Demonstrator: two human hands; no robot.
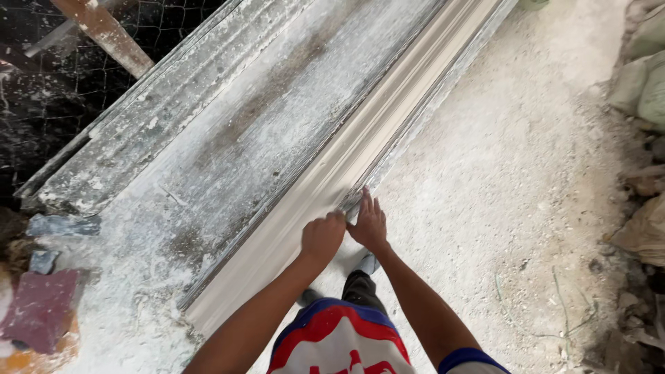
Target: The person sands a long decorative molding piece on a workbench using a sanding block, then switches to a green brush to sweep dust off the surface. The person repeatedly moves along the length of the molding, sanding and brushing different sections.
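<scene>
A long pale plaster moulding strip (374,131) lies along the right edge of a dusty grey workbench (228,138), running from near me to the far top right. My left hand (323,237) is closed in a fist on the strip's near part. Beside it my right hand (369,223) lies flat with fingers pointing forward, pressed on the strip's outer edge. The two hands touch each other. Whether either hand holds a small tool is hidden.
A dusty white floor (512,208) spreads to the right, with sacks and rubble (644,90) along its far right side. A maroon pad (40,308) and grey scraps (62,225) lie at the bench's left. Wire mesh and a wooden batten (104,31) sit top left.
</scene>
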